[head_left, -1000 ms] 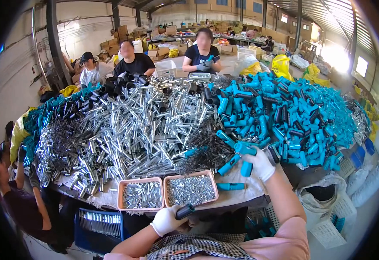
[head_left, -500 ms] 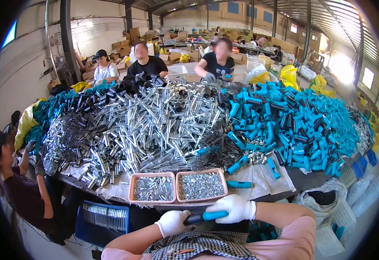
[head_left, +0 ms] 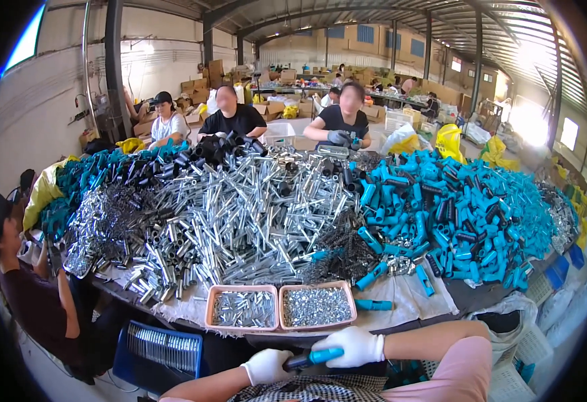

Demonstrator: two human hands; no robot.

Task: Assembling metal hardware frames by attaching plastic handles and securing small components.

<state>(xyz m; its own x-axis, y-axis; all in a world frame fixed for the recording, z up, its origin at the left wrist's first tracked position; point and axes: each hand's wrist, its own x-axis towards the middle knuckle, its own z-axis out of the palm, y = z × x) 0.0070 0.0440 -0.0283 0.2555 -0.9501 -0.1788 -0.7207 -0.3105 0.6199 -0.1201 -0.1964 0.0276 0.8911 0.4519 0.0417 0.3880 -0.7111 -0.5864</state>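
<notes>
In white gloves, both my hands grip one teal-and-black plastic handle (head_left: pixel 325 355) close to my body. My left hand (head_left: pixel 266 366) is closed round its black end. Over the teal part, my right hand (head_left: pixel 351 346) wraps its fingers. Just beyond the hands, two pink trays stand at the table edge. The left tray (head_left: pixel 209 309) holds small metal pins; the right tray (head_left: pixel 282 312) holds tiny shiny metal pieces. A loose teal handle part (head_left: pixel 374 305) lies beside the right tray.
Metal tubes (head_left: pixel 240 214) heap across the table, with dark springs (head_left: pixel 337 244) and teal handle parts (head_left: pixel 454 208) to their right. At lower left stands a blue bin (head_left: pixel 129 345) of metal rods. Co-workers sit opposite and at left; white sacks (head_left: pixel 501 311) stand at right.
The view has tilted up, so the table and trays sit lower in the picture. My hands keep hold of the handle, which has shifted slightly left and down in the picture.
</notes>
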